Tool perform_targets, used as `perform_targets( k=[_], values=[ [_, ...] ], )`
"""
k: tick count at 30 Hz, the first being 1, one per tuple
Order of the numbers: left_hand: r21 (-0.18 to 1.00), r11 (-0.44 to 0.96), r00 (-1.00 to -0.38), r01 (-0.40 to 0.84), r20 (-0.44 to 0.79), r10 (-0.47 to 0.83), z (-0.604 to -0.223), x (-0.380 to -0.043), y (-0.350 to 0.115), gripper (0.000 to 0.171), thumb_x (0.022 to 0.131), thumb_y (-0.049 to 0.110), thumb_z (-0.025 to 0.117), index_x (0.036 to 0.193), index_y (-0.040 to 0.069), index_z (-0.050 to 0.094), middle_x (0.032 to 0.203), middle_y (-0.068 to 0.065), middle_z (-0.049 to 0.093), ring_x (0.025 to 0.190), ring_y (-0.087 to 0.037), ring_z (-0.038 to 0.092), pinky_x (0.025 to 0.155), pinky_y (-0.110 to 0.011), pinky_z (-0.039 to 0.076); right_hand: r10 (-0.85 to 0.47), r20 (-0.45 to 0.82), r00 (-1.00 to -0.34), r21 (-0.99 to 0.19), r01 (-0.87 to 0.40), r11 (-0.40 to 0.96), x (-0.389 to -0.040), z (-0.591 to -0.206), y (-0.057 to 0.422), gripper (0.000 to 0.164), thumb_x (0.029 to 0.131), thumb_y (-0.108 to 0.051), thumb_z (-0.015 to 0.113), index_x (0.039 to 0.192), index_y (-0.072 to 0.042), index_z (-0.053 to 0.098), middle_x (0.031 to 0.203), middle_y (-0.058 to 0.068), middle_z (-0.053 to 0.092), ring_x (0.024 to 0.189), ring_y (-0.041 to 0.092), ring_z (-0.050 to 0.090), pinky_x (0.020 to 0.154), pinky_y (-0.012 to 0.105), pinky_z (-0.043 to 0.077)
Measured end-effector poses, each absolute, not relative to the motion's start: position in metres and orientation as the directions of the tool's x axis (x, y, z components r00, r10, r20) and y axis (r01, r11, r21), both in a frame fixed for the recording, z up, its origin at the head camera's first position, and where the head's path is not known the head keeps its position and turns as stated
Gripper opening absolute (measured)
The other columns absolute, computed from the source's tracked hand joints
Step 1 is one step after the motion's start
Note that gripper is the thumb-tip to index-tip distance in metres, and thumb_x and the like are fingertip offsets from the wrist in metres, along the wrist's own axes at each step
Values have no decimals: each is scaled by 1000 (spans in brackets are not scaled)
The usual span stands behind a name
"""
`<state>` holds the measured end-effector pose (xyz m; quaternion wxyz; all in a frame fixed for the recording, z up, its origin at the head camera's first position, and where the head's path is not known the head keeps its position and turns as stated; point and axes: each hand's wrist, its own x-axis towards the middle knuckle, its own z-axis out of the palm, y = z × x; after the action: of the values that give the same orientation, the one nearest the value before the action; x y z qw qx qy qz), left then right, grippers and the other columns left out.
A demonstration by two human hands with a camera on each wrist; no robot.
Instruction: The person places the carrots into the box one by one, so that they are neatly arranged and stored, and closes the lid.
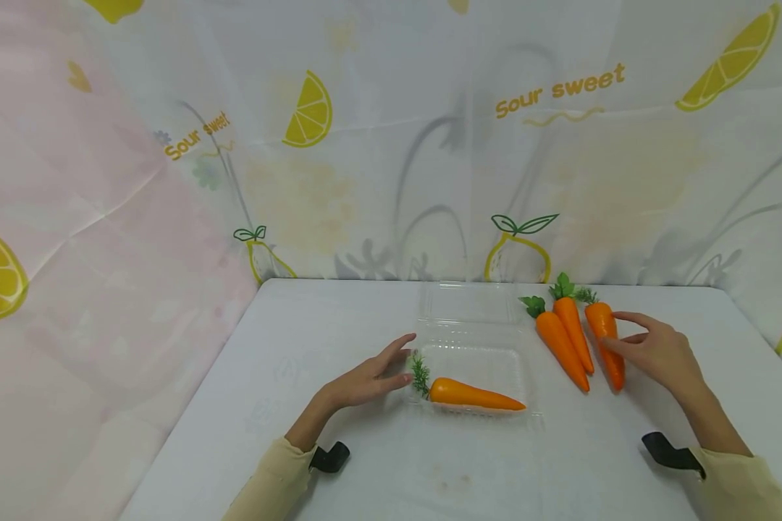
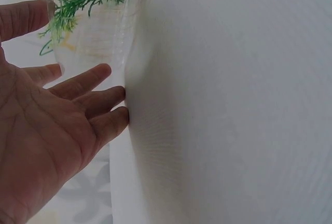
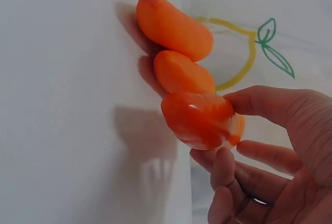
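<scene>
And here is the rightmost carrot (image 1: pixel 602 324), at the far right of a loose trio on the white table (image 1: pixel 339 311), with its feathery green top (image 1: pixel 585 294) pointing toward the back edge and its narrow tip aimed at the near side, the long axis running front to back with a slight slant to the right. The right hand (image 1: pixel 661 351) has it, thumb on one side and fingertips on the other, a light pinch with the remaining fingers bent; whether the carrot is off the tabletop I cannot tell. Just to its left, the middle carrot (image 1: pixel 573 333) and the leftmost carrot (image 1: pixel 560 349) lie close together, tips to the near right, leafy tops to the back. Over to the clear plastic container (image 1: pixel 495 362), its lid (image 1: pixel 469 302) folded back behind it, where the boxed carrot (image 1: pixel 472 394) lies along the near wall, long axis nearly left to right, greens at the left end, tip at the right. And there's the left hand (image 1: pixel 365 380) at the container's left side, fingers spread and fairly straight, gripping nothing, thumb beside the greens; whether the fingertips press the plastic I cannot tell.
</scene>
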<state>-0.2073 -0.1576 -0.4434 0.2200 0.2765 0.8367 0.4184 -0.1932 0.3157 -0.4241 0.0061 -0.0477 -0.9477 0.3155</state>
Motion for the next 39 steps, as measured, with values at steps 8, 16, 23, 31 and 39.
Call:
perform_targets(
  k=[8,16,23,31,39],
  values=[
    [821,495,-753,284,-129,645,-444,-207,-157,73,100,44,53,159,28,13,158,-10,30,144,-22,30,114,-50,24,92,2,-996,-617,72,784,-190,-414,315,72,92,-45,66,138,7,46,104,32,66,90,47,62,60,41,54],
    [826,489,-753,282,-126,646,-447,-207,-158,73,100,44,52,159,25,12,158,-10,30,144,-23,31,113,-52,25,107,-9,-994,-628,88,773,-185,-404,309,76,93,-49,64,142,5,44,109,33,65,97,50,58,63,46,54],
    [822,496,-755,281,-130,643,-445,-207,-157,73,100,44,53,159,25,13,158,-10,30,144,-23,30,114,-51,24,97,0,-995,-646,74,759,-182,-398,304,76,93,-50,64,144,3,44,110,32,65,101,51,55,67,52,53],
    [821,500,-759,275,-133,637,-445,-207,-157,73,100,44,53,159,25,13,157,-9,31,143,-23,31,114,-51,25,48,54,-997,-684,-2,729,-180,-397,296,73,92,-47,67,144,-1,46,107,28,68,104,51,58,71,57,52],
    [823,496,-756,277,-132,641,-444,-207,-157,75,100,45,53,159,24,13,158,-10,30,143,-23,31,114,-51,24,-2,51,-999,-692,-36,721,-179,-399,288,72,92,-46,68,145,-3,46,110,28,67,103,48,61,75,59,52]
  ],
)
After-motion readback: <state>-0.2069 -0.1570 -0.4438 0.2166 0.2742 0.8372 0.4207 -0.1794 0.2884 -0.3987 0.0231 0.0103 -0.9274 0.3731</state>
